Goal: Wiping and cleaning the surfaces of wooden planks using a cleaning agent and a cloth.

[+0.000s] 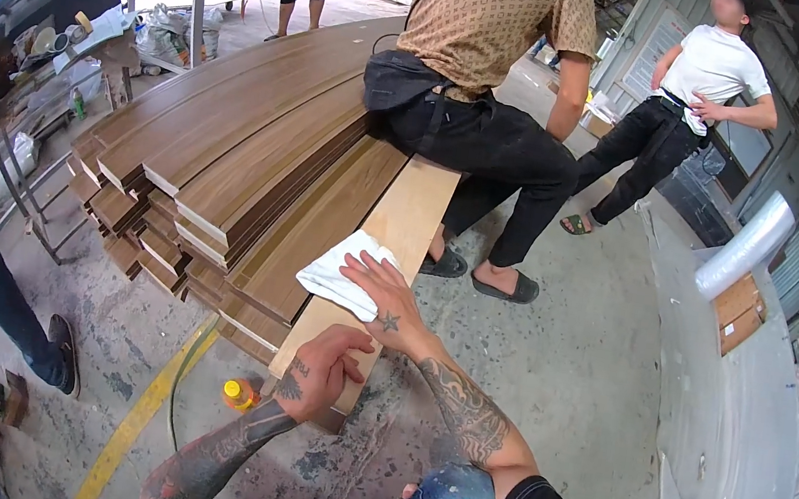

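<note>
A folded white cloth (348,275) lies on a long pale wooden plank (411,213) at the right side of a stack. My right hand (382,293) presses on the cloth from above, its fingers laid over it and the thumb side toward me. At the plank's near end rests my left hand (325,373), its fingers curled inward. Whether those fingers grip the plank's edge is hidden. Brown wood-grain planks (261,151) are piled in several layers to the left of the pale one.
A person in a patterned shirt (510,22) sits on the stack's far end. Another person (715,79) stands at the right; others are behind and at the left. An orange-capped yellow bottle (240,394) and a hose (179,392) are on the floor. Plastic-wrapped rolls (748,245) stand right.
</note>
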A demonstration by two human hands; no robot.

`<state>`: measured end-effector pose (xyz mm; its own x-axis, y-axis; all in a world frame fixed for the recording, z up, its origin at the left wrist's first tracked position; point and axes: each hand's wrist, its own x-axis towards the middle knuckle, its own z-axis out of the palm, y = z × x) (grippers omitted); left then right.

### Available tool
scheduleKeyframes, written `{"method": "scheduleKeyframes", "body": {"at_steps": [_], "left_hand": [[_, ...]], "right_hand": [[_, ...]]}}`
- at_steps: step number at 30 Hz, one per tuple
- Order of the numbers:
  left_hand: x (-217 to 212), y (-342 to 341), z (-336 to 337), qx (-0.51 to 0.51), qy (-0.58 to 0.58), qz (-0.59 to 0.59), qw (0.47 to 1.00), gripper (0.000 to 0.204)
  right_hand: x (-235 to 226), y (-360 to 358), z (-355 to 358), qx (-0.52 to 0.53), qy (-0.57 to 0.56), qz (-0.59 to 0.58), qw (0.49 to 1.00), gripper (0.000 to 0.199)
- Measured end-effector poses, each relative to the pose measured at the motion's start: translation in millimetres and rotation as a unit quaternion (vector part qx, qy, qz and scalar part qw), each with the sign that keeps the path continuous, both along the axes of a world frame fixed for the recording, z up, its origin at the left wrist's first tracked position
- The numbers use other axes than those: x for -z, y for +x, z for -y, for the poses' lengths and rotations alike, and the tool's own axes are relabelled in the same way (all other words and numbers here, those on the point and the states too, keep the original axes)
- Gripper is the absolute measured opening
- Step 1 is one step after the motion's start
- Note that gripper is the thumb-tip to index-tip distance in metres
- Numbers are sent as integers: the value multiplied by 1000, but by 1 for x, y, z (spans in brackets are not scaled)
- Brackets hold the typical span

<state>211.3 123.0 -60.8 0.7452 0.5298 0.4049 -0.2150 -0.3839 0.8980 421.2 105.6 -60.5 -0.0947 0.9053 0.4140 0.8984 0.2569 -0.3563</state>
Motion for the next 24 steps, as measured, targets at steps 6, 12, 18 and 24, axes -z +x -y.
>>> {"method": "scheduleKeyframes", "body": {"at_steps": [6, 12, 18, 24], "left_hand": [[-3, 2, 1, 16, 22, 14, 1000, 43], [-4, 5, 0, 20, 45, 3, 999, 39], [-7, -3, 3, -8, 97, -21, 995, 33], [-11, 3, 9, -5, 242, 4, 970, 28]], "right_hand": [[-1, 2, 2, -4, -9, -8, 1000, 84], [-1, 7, 2, -8, -17, -5, 1000, 85], [0, 2, -4, -33, -4, -31, 999, 76], [1, 9, 3, -5, 4, -8, 1000, 69]]}}
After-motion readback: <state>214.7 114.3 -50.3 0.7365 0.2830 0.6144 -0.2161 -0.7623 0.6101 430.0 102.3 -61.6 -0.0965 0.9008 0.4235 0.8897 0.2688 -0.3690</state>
